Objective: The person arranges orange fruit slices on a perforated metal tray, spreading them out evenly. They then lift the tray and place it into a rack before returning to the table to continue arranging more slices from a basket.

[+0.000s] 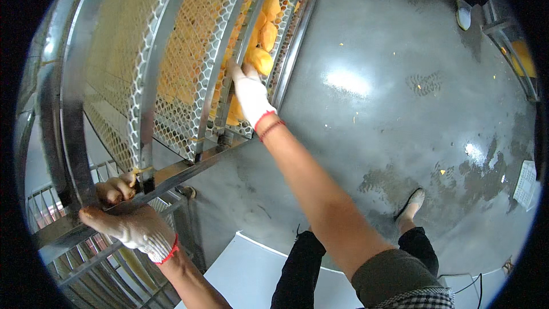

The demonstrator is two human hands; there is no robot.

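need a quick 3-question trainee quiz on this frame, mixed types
1. True or false: the right hand reaches to a mesh tray of yellow fruit pieces.
2. What does the left hand grip? A) a metal frame bar B) a knife C) a bucket
3. Fill in: both hands wear white ___ with red cuffs.

Key: 1 true; 2 A; 3 gloves

left hand (128,226) gripping metal rack frame (74,103), right hand (250,94) on mesh tray (189,109) of yellow fruit pieces (264,34)
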